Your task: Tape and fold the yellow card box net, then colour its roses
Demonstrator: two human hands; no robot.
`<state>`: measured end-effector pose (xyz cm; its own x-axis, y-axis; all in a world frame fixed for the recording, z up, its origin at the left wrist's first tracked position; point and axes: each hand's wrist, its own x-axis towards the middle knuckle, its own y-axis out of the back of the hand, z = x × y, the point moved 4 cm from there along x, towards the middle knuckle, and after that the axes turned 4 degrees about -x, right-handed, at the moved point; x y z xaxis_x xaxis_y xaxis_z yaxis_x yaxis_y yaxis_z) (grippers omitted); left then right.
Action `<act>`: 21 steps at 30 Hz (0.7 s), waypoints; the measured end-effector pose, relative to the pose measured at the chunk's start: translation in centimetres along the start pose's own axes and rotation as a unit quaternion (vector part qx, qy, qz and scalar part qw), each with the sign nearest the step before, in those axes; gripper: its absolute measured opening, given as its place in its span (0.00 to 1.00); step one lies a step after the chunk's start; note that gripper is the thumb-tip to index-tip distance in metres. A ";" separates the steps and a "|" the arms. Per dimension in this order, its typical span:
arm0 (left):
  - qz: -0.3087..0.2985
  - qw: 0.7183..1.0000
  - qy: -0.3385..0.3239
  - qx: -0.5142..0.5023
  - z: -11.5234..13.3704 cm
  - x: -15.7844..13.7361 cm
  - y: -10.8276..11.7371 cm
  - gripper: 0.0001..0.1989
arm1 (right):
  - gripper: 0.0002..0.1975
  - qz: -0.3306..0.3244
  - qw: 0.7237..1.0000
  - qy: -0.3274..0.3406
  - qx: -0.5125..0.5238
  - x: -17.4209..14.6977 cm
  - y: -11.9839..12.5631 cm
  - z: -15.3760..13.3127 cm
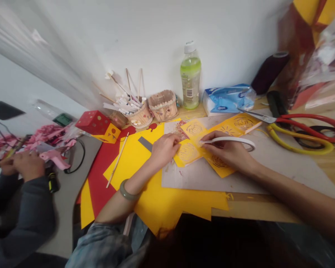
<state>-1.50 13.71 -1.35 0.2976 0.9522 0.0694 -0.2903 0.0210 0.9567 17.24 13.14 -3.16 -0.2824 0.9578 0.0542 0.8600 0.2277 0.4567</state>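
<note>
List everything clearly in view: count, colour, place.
Board: 1, grey, centre
Cutout paper: count unclear, yellow, on board
Ring: 1, white, in right hand
Scissors: count unclear, red and yellow, right
Tissue pack: 1, blue, back
Upright bottle: 1, green, back
Spool: 1, purple, right
Pots: 2, tan, back
Small box: 1, red and yellow, left
Sheets: several, yellow and red, left
Loose stick: 1, pale, on sheets
Glue gun: 1, pink, left
Co-worker's hands: 2, far left
Bangle: 1, green, left wrist
Left hand: 1, at cutout paper
Right hand: 1, holding ring
</note>
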 end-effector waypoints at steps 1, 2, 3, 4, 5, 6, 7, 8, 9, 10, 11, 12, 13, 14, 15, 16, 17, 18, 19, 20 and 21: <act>0.005 1.000 0.001 0.006 0.1 0.0 0.0 0.04 | 0.06 0.002 1.000 0.004 0.001 0.0 0.0 -0.1; 0.009 1.000 0.001 0.013 0.2 -0.1 0.0 0.04 | 0.06 0.004 1.000 0.012 0.001 0.0 0.0 -0.2; 0.013 1.000 -0.001 0.020 0.3 -0.1 0.0 0.04 | 0.06 0.006 1.000 0.021 0.000 0.1 0.0 -0.3; 0.015 0.999 -0.004 0.028 0.4 -0.2 0.0 0.04 | 0.06 0.007 1.000 0.030 -0.002 0.1 -0.1 -0.4; 0.017 0.999 -0.007 0.036 0.6 -0.2 0.0 0.04 | 0.06 0.008 0.999 0.038 -0.004 0.2 -0.1 -0.5; 0.019 0.999 -0.011 0.044 0.8 -0.3 0.0 0.04 | 0.06 0.010 0.999 0.044 -0.008 0.2 -0.1 -0.6; 0.019 0.998 -0.015 0.053 1.0 -0.4 0.0 0.04 | 0.06 0.011 0.999 0.047 -0.013 0.2 -0.1 -0.7; 0.020 0.998 -0.019 0.062 1.2 -0.5 0.0 0.04 | 0.06 0.012 0.999 0.046 -0.018 0.2 -0.1 -0.7; 0.021 0.997 -0.022 0.072 1.3 -0.5 -0.1 0.04 | 0.07 0.013 0.999 0.044 -0.022 0.2 -0.1 -0.8; 0.022 0.996 -0.027 0.082 1.5 -0.6 -0.1 0.05 | 0.07 0.012 0.999 0.043 -0.025 0.2 -0.1 -0.8; 0.023 0.995 -0.032 0.093 1.6 -0.7 -0.2 0.05 | 0.07 0.012 0.999 0.044 -0.025 0.2 -0.1 -0.8; 0.023 0.994 -0.039 0.104 1.8 -0.8 -0.3 0.06 | 0.07 0.012 0.999 0.046 -0.021 0.2 -0.1 -0.7; 0.024 0.992 -0.048 0.114 1.9 -0.9 -0.4 0.06 | 0.07 0.012 0.999 0.048 -0.018 0.2 -0.1 -0.6; 0.024 0.990 -0.059 0.125 2.0 -1.0 -0.5 0.07 | 0.07 0.014 0.998 0.052 -0.016 0.2 -0.1 -0.6; 0.024 0.988 -0.071 0.134 2.2 -1.1 -0.6 0.08 | 0.07 0.016 0.998 0.058 -0.018 0.3 -0.1 -0.5; 0.025 0.986 -0.081 0.143 2.3 -1.1 -0.7 0.09 | 0.06 0.018 0.998 0.064 -0.022 0.3 -0.1 -0.5; 0.026 0.984 -0.090 0.151 2.4 -1.2 -0.8 0.10 | 0.06 0.021 0.997 0.071 -0.029 0.4 -0.1 -0.5; 0.027 0.982 -0.097 0.158 2.5 -1.2 -0.8 0.10 | 0.06 0.023 0.996 0.077 -0.037 0.5 -0.1 -0.5; 0.028 0.981 -0.102 0.163 2.6 -1.2 -0.9 0.11 | 0.05 0.026 0.995 0.083 -0.043 0.5 -0.1 -0.6; 0.029 0.980 -0.105 0.168 2.6 -1.2 -1.0 0.11 | 0.05 0.028 0.995 0.085 -0.047 0.6 0.0 -0.6; 0.031 0.979 -0.107 0.171 2.7 -1.1 -1.1 0.12 | 0.05 0.030 0.995 0.084 -0.047 0.7 0.0 -0.7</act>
<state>0.96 11.84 -1.73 0.4829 0.8624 0.1521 -0.0035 -0.1718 0.9851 16.73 13.66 -2.51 -0.3049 0.9247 0.2282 0.8361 0.1451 0.5290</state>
